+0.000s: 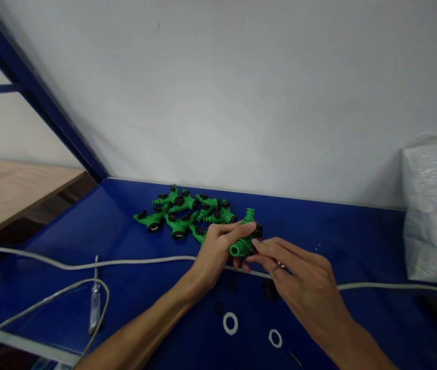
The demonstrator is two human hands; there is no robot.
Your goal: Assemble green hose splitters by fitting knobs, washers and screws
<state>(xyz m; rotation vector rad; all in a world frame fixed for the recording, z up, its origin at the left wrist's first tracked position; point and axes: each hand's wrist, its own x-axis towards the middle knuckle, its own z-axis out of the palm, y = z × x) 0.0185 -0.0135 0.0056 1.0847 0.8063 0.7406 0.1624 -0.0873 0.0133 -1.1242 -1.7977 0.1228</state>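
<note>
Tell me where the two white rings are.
In the head view, both white rings lie on the blue table, near its front edge, below the hands and just beside small black rings.

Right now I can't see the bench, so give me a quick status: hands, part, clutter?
Left hand grips green fitting. Right hand pinches its black end. Cable and white rings lie close by.
</note>
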